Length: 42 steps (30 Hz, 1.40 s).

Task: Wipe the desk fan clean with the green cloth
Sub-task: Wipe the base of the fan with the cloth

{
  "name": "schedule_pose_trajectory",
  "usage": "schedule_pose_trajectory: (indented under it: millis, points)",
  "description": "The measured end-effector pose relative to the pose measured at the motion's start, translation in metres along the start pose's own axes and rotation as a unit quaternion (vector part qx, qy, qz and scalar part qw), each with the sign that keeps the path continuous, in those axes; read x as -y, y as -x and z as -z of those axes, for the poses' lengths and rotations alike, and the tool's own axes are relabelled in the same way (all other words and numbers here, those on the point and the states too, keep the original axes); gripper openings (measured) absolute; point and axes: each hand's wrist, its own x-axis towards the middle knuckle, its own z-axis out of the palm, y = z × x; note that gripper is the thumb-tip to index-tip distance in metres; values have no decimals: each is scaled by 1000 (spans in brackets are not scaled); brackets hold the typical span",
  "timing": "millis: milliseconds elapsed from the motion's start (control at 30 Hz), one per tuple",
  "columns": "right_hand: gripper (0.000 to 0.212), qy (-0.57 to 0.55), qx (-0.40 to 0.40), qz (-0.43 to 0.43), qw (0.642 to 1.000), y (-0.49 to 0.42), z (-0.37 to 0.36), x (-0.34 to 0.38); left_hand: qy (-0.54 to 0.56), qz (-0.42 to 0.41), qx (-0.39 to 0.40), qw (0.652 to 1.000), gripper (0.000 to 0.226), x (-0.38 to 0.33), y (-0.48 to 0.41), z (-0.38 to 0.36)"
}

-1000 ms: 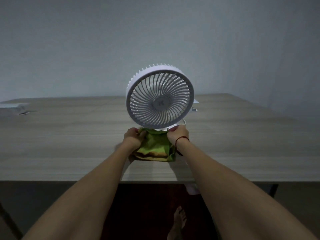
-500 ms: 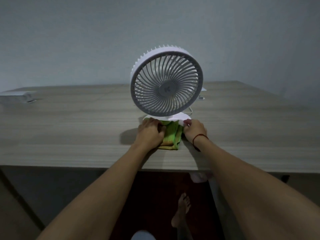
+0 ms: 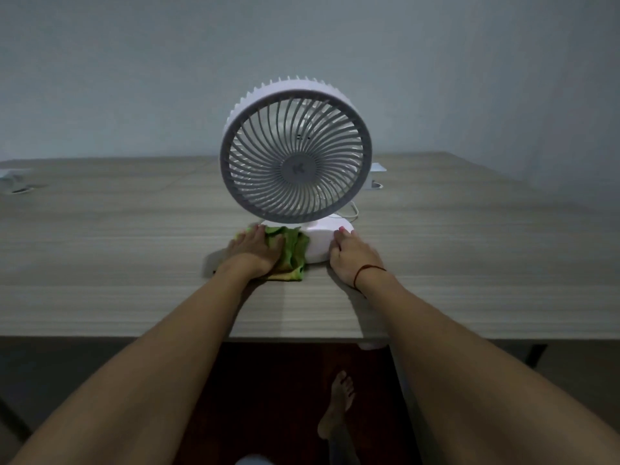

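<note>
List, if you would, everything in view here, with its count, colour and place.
desk fan: one, white with a grey grille, upright mid-table.
green cloth: one, green and yellow, bunched against the left side of the fan's base.
cable: one, white, looping behind the base on the right.
table: one, pale wood grain, across the view.
left object: one, white, at the table's far left edge; too unclear to name.
rear object: one, white, behind the fan's right rim; too unclear to name.
bracelet: one, red, on the right wrist.
foot: one, bare, on the dark floor below the table.
left hand: one, pressing on the cloth.
right hand: one, resting against the base's right side.
</note>
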Motion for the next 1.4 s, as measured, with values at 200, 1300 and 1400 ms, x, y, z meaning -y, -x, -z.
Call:
schedule_pose_trajectory:
  millis: [200,1300,1400]
  points:
    - [43,-11,14,-1,1000,-5,0,-3,-63,-171,-56,982,82,-36,25,-3]
    - [39,-39,-4,27,999,-26,-4,-18,5,-137,-45,990,55,-36,4,1]
    - [39,-38,1,20,999,-25,-2,-19,20,-230,-68,971,50,-39,26,-2]
